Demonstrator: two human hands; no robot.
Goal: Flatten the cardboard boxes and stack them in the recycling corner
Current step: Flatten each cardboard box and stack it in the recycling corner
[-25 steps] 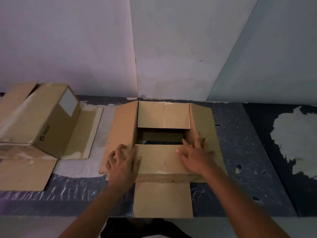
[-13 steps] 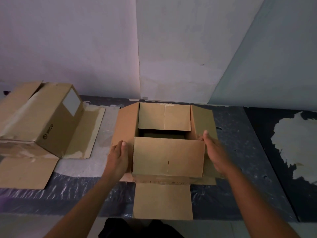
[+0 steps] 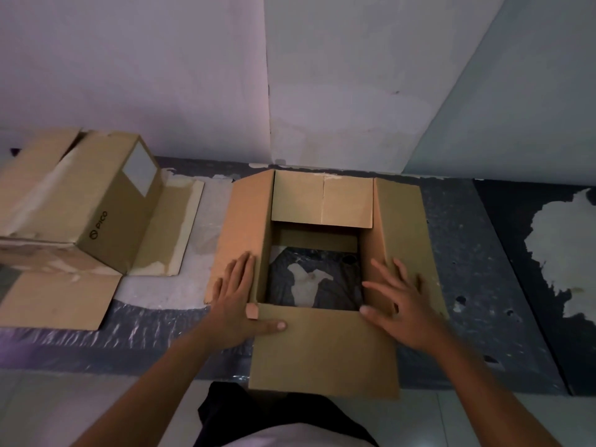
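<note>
An open-ended brown cardboard box [image 3: 322, 201] sits centre frame on the dark patchy floor [image 3: 467, 253] — left hand [image 3: 237, 298] flat on its left flap, right hand [image 3: 400, 301] splayed on its right flap, each grip wide, holding nothing.

Only one readable mark: the word "PICO" [image 3: 102, 220], dark print in caps, on the left cardboard box [image 3: 64, 201], the one lying over its spread flaps near the wall. It sits on the box's end face, i.e. the side turned to the right in the head view, near that face's btm corner. The letters run slantwise along the lower edge, rising to the right. Just beside the P, lower left, is a small round logo [image 3: 93, 235]: a circle w/ a stroke inside, detail too small to tell. Upper part of the same face has a pale rectangular sticker [image 3: 140, 171]. It shows as plain grey-white, and any print on it is unreadable.
</note>
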